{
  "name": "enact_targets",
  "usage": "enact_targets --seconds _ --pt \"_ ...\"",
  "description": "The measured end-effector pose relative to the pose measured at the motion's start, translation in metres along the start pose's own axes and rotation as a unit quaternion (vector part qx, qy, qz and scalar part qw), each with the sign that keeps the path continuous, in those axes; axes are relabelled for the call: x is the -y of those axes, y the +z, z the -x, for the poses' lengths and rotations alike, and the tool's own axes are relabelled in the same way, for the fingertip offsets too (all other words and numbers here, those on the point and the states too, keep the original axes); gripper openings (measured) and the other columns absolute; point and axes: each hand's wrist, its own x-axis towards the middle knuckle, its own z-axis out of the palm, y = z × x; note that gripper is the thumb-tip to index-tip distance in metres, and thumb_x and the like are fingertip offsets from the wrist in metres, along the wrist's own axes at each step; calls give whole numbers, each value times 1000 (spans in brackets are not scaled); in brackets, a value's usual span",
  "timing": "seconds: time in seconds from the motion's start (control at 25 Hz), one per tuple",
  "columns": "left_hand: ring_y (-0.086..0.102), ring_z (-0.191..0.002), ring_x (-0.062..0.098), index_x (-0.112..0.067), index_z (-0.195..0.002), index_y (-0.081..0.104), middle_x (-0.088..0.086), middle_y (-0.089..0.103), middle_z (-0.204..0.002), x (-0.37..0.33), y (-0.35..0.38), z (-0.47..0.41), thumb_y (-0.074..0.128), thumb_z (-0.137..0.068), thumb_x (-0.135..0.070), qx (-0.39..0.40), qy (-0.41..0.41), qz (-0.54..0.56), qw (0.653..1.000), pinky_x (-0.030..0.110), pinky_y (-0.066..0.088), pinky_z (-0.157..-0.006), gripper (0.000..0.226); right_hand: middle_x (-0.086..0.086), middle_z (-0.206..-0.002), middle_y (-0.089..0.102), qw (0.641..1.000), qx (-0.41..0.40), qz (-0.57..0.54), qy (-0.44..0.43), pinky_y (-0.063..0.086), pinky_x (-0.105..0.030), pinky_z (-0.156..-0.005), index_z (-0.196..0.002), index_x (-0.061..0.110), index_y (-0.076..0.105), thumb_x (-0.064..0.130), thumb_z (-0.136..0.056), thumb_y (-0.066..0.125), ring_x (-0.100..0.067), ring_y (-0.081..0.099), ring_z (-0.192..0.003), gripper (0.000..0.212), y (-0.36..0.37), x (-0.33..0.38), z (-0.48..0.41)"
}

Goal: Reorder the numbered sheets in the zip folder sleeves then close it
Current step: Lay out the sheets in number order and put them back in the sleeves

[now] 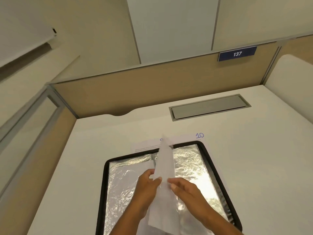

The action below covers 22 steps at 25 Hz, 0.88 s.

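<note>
The zip folder (pixel 104 187) lies open on the white desk, its black zipper rim framing shiny clear sleeves (pixel 122 182). A white sheet (pixel 165 163) stands nearly on edge above the folder's middle. My left hand (pixel 146 187) pinches its left side between thumb and fingers. My right hand (pixel 184 189) grips its right side. Behind the folder, loose sheets lie flat on the desk; one (pixel 188 138) shows a handwritten blue 10, another (pixel 145 145) shows small printed text. The held sheet's number is hidden.
The white desk (pixel 84 150) is enclosed by tan cubicle panels (pixel 135 92) at the back and left. A grey cable hatch (pixel 209 106) is set into the desk behind the folder. A blue plate reading 137 (pixel 237 53) hangs on the back panel.
</note>
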Motion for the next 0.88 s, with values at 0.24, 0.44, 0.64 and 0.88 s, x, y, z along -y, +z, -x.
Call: enact_targets --seconds 0.24,0.44,0.64,0.88 --pt "78 -86 29 -21 -109 74 6 80 -99 27 -67 -2 63 -98 -9 -36 -5 63 997 47 63 -81 19 32 -152 33 994 -38 102 -21 36 -30 -115 -156 44 35 62 -93 66 -2 39 -139 72 33 -16 -15" --pt "73 -83 31 -19 -89 76 7 78 -90 63 -113 -5 65 -94 -9 -90 -11 72 993 42 57 -77 15 19 -163 30 980 -2 197 -31 32 -19 -111 -163 29 28 62 -94 64 1 33 -144 84 62 -32 -28" --pt "28 -57 19 -14 -70 43 6 36 -65 109 -148 -8 69 -86 -5 -148 -44 23 988 36 26 -60 31 11 -171 16 928 15 365 -79 14 -26 -128 -165 23 17 85 -88 39 -6 16 -157 101 97 -48 -35" --pt "62 -61 20 -17 -86 73 -2 72 -70 149 -170 -11 74 -84 -8 -173 -67 15 983 36 55 -63 10 2 -173 3 840 26 528 -120 -1 -30 -126 -166 19 14 82 -92 22 -20 1 -161 97 126 -74 -38"
